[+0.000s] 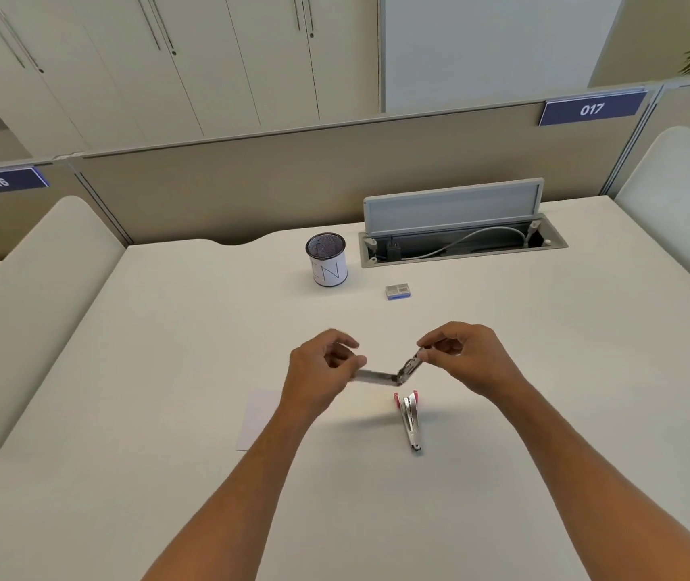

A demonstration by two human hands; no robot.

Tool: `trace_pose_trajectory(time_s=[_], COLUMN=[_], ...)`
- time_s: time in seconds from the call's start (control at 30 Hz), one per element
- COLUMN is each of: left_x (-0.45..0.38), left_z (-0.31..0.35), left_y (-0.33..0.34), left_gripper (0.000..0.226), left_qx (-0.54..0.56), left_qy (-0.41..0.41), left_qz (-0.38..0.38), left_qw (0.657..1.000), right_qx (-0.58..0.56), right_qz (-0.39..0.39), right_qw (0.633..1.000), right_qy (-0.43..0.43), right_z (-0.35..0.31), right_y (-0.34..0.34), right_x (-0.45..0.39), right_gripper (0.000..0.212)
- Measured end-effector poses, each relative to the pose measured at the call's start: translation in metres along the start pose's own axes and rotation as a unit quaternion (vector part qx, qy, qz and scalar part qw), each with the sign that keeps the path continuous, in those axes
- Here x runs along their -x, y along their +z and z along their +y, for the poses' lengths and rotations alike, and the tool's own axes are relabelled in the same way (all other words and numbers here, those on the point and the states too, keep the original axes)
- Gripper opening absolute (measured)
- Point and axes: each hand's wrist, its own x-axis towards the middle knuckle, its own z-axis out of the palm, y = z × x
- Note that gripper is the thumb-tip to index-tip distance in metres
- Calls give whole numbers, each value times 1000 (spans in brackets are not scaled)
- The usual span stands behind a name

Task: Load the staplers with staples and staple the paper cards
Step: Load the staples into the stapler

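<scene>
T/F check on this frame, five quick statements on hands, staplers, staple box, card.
1. Both hands hold one opened stapler above the desk. True.
2. The second stapler is in the pen cup. False: it lies on the desk, below the hands.
3. The staple box sits right of the pen cup. True.
4. The left hand rests flat on the paper card. False: it pinches the stapler; the card lies beneath.
5. The right hand grips the stapler's raised end. True.

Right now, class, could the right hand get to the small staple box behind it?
Probably yes: the desk between the right hand and staple box is bare, but its fingers hold the opened stapler and must let go first.
</scene>
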Motion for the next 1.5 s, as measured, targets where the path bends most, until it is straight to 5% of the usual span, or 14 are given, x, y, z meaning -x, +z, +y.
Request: trace_pose_trajectory(time_s=[0.1,0.47,0.57,0.7,0.8,0.97,1.27,1.5], left_x=[6,31,31,27,20,12,5,27], left_z=[-6,-38,-35,-33,-30,-25,-19,-1], left_y=[14,37,33,32,33,36,36,53], left_gripper=[27,48,43,66,57,13,38,53], left_qx=[47,-57,20,249,421,493,454,364], left_qy=[-31,-74,-190,-357,-387,-381,-299,-218], left_qz=[-5,219,244,120,105,140,172,-7], left_qw=[998,971,951,892,814,770,822,905], right_qx=[-38,-100,-111,-138,-146,-168,-146,-147], right_qz=[-12,28,59,78,67,78,14,-15], right_qw=[999,994,992,987,987,983,989,989], right_qy=[8,21,22,19,15,8,-4,-3], right_z=[-9,-16,-16,-17,-17,-16,-18,-34], right_y=[13,34,34,33,33,29,33,66], right_x=[1,-7,-7,-6,-4,1,7,8], right_gripper=[8,4,5,4,4,5,5,12])
